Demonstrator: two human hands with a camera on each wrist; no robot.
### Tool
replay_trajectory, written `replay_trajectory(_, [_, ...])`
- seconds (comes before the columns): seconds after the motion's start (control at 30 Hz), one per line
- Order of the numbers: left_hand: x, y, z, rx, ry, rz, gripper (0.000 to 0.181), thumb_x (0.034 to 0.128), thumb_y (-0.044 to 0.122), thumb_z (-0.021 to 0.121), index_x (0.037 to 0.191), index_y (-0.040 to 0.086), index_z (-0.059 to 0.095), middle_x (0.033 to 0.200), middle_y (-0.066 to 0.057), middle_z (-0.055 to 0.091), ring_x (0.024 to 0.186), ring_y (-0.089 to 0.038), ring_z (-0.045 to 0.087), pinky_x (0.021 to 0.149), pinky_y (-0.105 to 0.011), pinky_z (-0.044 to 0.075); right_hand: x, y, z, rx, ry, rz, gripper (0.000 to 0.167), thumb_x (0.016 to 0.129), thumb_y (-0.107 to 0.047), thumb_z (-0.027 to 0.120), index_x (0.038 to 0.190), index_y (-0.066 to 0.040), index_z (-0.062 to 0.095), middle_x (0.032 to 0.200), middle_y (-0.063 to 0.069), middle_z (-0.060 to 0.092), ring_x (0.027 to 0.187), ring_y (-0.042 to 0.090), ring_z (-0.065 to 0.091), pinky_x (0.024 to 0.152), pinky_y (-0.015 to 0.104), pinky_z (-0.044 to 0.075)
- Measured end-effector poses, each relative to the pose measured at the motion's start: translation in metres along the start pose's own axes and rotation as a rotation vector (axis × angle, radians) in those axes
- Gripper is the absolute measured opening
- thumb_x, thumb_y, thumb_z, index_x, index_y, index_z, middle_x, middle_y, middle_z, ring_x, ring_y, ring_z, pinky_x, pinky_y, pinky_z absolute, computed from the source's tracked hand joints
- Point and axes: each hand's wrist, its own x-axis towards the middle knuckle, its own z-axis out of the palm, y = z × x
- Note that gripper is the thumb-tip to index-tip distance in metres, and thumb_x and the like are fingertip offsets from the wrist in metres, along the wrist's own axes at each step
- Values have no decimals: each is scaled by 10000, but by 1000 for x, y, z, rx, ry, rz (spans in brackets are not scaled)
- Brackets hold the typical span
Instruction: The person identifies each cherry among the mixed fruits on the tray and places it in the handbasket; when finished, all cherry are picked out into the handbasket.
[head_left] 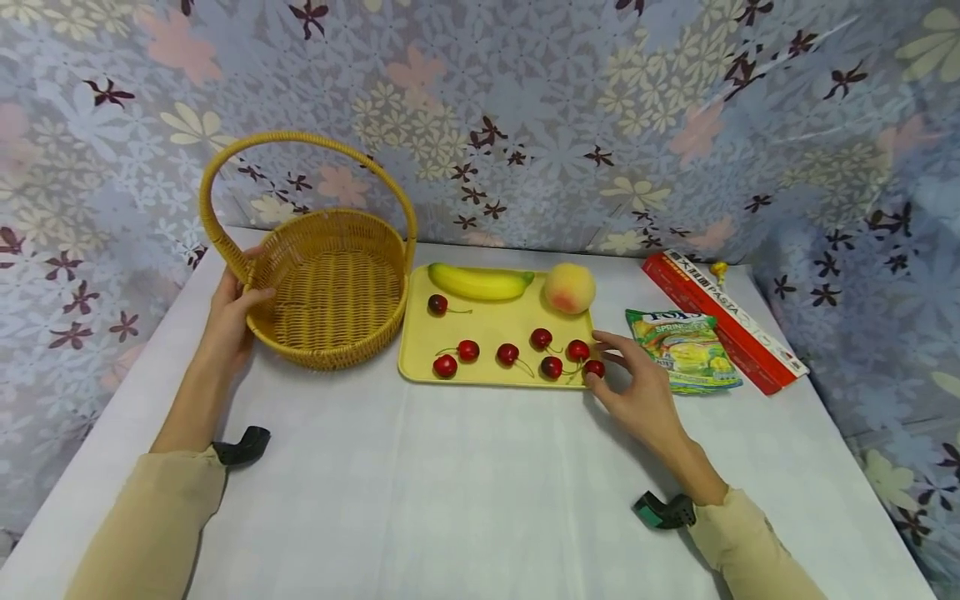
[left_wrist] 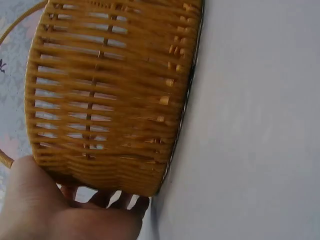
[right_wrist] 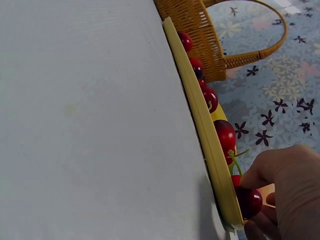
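- The right hand [head_left: 640, 387] is pinching a cherry [head_left: 594, 369] at a corner of the yellow tray [head_left: 489, 322]; the left hand [head_left: 229, 321] is gripping the basket [head_left: 330, 358] by its rim.
- No fruit is showing inside the basket, suggesting an early stage; seven more cherries [head_left: 507, 354], a banana [head_left: 480, 283] and a peach [head_left: 570, 288] are lying on the tray.
- A packet [head_left: 686, 354] and pasta box [head_left: 738, 329] are lying on the white worktop [head_left: 480, 500]; flowered sheeting [head_left: 555, 108] is hanging behind.

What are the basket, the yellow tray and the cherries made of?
Basket: wicker or wicker-like plastic, slightly shiny; you can see woven strands with gaps.
Tray: probably plastic; it's smooth, evenly yellow, with a neat raised rim.
Cherries: glossy, with bright highlights; maybe plastic, maybe real fruit. I can't tell.
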Motion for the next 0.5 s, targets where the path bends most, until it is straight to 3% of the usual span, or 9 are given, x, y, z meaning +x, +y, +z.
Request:
replay_trajectory(0.23, [-4,-10,6,-61,45,96,690,902,-220,383,1456,169,514,1538,-10,424,1344,-207,407,1029,-264,412,1,1,-1,-39,15,17,548,858,7,793,1383,-2,635,1308,154,694,1157,343,702,999,211,521])
replay_trajectory(0.5, [-3,-13,11,-174,37,172,710,839,-281,297,1387,99,538,1505,-50,435,1281,-230,434,989,-274,456,1,2,-2,-73,24,15,434,861,-11,802,1284,-17,704,1335,129,696,1121,319,719,968,68,426])
